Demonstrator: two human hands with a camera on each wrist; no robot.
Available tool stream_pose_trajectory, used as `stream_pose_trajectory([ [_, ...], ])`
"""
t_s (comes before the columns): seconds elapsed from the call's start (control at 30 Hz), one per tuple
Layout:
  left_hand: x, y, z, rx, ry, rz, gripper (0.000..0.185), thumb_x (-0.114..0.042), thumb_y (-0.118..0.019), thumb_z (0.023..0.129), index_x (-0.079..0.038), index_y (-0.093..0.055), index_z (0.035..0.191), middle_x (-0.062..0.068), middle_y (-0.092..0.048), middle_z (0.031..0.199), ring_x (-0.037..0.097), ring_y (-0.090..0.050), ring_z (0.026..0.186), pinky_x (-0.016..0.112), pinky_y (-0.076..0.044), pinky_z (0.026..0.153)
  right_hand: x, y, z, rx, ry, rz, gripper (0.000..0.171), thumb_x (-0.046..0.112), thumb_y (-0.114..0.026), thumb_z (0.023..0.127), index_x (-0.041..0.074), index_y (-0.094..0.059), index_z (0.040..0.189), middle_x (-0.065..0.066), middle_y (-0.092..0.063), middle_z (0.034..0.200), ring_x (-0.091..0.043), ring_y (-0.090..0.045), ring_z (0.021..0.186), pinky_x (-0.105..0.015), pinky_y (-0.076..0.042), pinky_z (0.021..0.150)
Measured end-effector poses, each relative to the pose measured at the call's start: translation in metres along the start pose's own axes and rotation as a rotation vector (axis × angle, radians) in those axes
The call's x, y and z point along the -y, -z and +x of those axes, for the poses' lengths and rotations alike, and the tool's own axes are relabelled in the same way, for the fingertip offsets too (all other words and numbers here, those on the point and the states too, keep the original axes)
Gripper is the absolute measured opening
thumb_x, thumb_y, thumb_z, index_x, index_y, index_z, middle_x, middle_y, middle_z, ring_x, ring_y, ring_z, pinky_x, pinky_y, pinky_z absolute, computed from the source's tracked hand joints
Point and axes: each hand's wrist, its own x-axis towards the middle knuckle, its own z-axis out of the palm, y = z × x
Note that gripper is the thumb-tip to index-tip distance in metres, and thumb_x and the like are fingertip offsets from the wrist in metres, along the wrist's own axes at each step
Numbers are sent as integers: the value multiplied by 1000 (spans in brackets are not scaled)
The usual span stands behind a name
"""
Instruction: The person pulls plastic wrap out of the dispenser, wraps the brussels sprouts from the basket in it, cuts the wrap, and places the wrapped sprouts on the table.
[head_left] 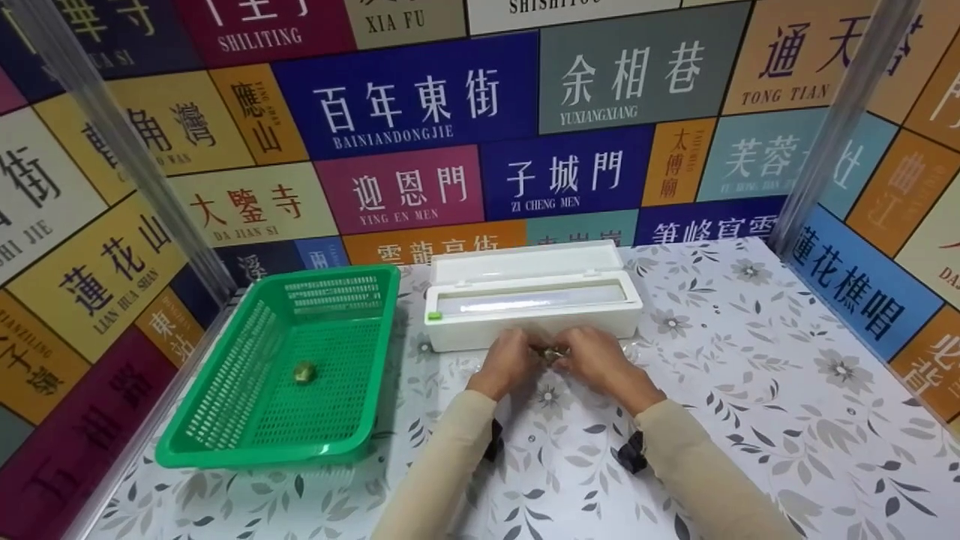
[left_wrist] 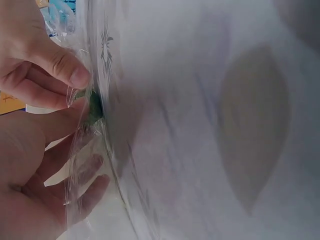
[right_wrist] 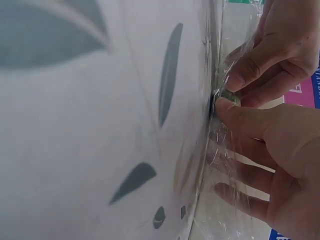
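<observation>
Both hands meet at the front of a white cling film dispenser [head_left: 536,330]. Between their fingertips is a small round greenish-brown thing [head_left: 551,354] with clear cling film [right_wrist: 230,160] about it. The left hand [head_left: 512,361] holds it from the left; in the left wrist view its thumb touches the green thing [left_wrist: 94,107], and its other fingers show through the film. From the other side, the right hand [head_left: 596,364] pinches at the same spot, its lower fingers spread behind the film. The thing's exact kind is hidden by fingers and film.
A green perforated basket [head_left: 382,360] stands to the left, with one similar small round thing [head_left: 304,372] inside. The dispenser's lid [head_left: 525,260] is raised at the back, and a green slider [head_left: 434,316] sits at its left end. A floral cloth [head_left: 750,390] covers the table.
</observation>
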Motion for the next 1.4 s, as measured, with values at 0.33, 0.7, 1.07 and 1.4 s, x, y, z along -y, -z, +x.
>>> stream_pose_trajectory([
  [0.33, 8, -1, 2, -2, -21, 0, 25, 3, -71, 85, -9, -77, 106, 6, -78, 105, 22, -72, 101, 30, -57, 92, 1, 3, 3, 86, -55, 103, 14, 16, -77, 85, 10, -75, 99, -7, -76, 97, -24, -68, 88, -44, -55, 86],
  [0.7, -1, 7, 3, 133, 14, -57, 27, 10, -68, 82, -5, -76, 104, 10, -75, 109, 26, -71, 98, 26, -57, 87, 2, 5, 7, 140, -32, 118, 18, 8, -80, 79, 7, -73, 96, -8, -74, 92, -25, -67, 87, -44, -56, 87],
  [1.07, 1, 5, 3, 94, 2, 40, 18, 3, -70, 83, -1, -73, 100, 12, -75, 97, 23, -69, 86, 30, -57, 80, 3, 6, 5, 129, -9, 168, 14, 5, -77, 81, 8, -75, 94, -7, -75, 88, -19, -65, 78, -40, -55, 79],
  [1.4, -9, 16, 1, 139, 65, 57, 17, -1, -70, 86, -4, -76, 102, 10, -77, 104, 26, -72, 98, 36, -57, 88, 2, 12, 9, 178, 36, 112, 12, 15, -82, 81, 7, -77, 89, -5, -76, 83, -17, -64, 73, -36, -54, 75],
])
